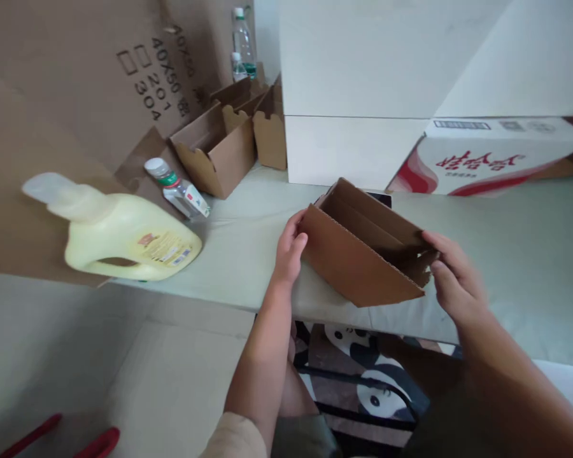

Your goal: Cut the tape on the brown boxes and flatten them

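Observation:
A brown cardboard box (358,261), partly folded and tilted, rests on the pale green surface (248,254) in front of me. My left hand (289,248) grips its left end, fingers curled over the edge. My right hand (451,277) holds its right end, where small flaps stick out, with the fingers pressed on the cardboard. A dark flat object (382,198) shows just behind the box, mostly hidden.
A pale yellow detergent jug (124,238) and a small clear bottle (176,189) lie at the left. Folded cardboard boxes (219,143) stand behind them, with water bottles (243,44) beyond. White boxes (358,89) and a red-printed carton (487,159) line the back. Red handles (95,444) lie on the floor.

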Demonstrator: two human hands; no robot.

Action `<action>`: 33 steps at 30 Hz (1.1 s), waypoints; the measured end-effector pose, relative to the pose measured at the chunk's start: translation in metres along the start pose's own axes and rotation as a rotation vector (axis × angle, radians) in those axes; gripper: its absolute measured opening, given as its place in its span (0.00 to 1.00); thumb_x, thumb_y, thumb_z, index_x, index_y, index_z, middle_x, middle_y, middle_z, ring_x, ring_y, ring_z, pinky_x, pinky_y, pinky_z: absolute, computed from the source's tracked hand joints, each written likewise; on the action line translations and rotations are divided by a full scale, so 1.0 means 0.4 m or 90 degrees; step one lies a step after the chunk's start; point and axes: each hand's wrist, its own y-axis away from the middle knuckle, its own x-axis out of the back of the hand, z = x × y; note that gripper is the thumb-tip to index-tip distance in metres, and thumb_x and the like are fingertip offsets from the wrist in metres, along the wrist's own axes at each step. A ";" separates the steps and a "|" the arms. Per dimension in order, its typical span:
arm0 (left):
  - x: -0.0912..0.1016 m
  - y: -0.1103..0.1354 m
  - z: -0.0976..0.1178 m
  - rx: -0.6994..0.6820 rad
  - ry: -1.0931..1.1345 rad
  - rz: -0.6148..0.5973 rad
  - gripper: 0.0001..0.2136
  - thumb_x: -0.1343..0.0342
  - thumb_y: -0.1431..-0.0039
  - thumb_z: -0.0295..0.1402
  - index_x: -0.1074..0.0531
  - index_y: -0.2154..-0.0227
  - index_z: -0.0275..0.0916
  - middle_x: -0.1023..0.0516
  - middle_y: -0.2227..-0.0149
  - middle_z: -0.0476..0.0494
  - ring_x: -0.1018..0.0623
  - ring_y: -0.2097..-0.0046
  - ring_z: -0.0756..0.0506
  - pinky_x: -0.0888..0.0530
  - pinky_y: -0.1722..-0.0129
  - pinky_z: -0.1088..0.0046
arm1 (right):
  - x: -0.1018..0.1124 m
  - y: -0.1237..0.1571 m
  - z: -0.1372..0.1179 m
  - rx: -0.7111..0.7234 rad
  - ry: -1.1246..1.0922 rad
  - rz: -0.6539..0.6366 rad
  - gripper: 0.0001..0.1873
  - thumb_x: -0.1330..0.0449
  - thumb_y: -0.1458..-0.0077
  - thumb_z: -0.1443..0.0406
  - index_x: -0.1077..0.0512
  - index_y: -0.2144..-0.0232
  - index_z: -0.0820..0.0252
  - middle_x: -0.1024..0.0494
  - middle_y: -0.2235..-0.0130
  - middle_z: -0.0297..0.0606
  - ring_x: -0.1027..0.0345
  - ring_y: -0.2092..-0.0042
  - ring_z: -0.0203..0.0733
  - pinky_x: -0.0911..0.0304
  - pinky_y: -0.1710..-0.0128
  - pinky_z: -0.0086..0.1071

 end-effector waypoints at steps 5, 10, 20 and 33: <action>-0.048 0.007 -0.014 -0.044 -0.136 -0.038 0.21 0.41 0.38 0.56 0.17 0.56 0.46 0.16 0.49 0.40 0.21 0.44 0.37 0.27 0.41 0.55 | -0.061 0.001 0.015 -0.171 -0.241 0.105 0.36 0.38 0.37 0.53 0.43 0.30 0.35 0.22 0.47 0.37 0.22 0.48 0.46 0.26 0.44 0.46; -0.073 0.018 -0.039 -0.158 -0.238 -0.014 0.26 0.47 0.36 0.61 0.18 0.71 0.45 0.17 0.66 0.41 0.21 0.55 0.41 0.25 0.49 0.58 | -0.057 0.009 0.015 -0.268 -0.384 0.108 0.30 0.33 0.41 0.56 0.35 0.39 0.35 0.22 0.55 0.32 0.23 0.56 0.40 0.25 0.54 0.36; -0.124 0.002 -0.039 -0.038 -0.196 0.079 0.27 0.33 0.48 0.60 0.24 0.54 0.48 0.21 0.56 0.44 0.22 0.55 0.43 0.24 0.48 0.62 | -0.030 0.042 0.040 -0.172 -0.292 0.032 0.13 0.43 0.39 0.53 0.23 0.65 0.51 0.26 0.48 0.43 0.30 0.42 0.54 0.34 0.38 0.55; -0.030 -0.044 -0.051 0.084 -0.104 0.156 0.16 0.30 0.51 0.50 0.14 0.64 0.45 0.17 0.44 0.41 0.24 0.35 0.34 0.33 0.30 0.49 | -0.061 0.067 0.078 -0.278 -0.271 0.020 0.34 0.48 0.36 0.47 0.42 0.32 0.49 0.34 0.31 0.48 0.32 0.35 0.54 0.33 0.37 0.55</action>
